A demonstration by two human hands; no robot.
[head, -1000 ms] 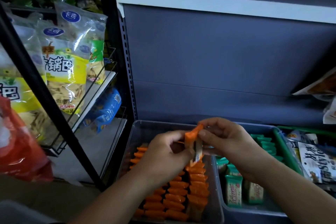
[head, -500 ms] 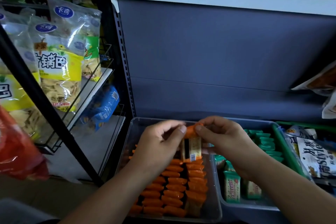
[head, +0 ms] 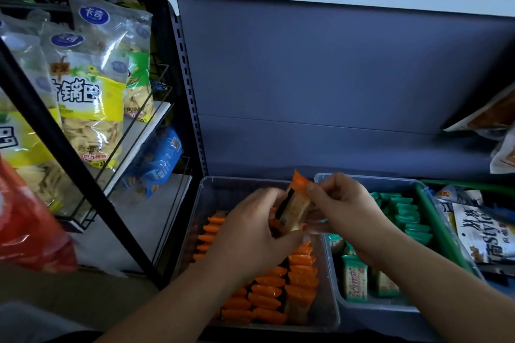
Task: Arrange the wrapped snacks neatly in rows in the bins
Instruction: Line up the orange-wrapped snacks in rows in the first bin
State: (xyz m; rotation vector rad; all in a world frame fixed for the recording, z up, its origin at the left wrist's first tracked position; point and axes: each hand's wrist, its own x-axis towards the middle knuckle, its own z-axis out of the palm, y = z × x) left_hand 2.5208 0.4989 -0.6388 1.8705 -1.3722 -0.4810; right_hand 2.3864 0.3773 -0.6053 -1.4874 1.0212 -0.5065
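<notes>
A clear plastic bin (head: 239,186) on the lower shelf holds rows of orange wrapped snacks (head: 301,273). Above its middle, both hands hold one orange-wrapped snack (head: 296,206), tilted with its orange end up. My left hand (head: 250,234) grips its lower part from the left. My right hand (head: 342,209) pinches its upper part from the right. A second clear bin (head: 370,306) to the right holds green wrapped snacks (head: 354,278) in rows, some upright at the front.
Large yellow snack bags (head: 89,108) and a blue pack (head: 158,161) sit on the wire rack at left. A red bag (head: 28,225) hangs near the left edge. More packets (head: 479,225) lie right of the green bin. The dark shelf back panel (head: 320,78) rises behind.
The held snack has turned from upright to tilted and sits a little higher between the hands. The view has shifted slightly.
</notes>
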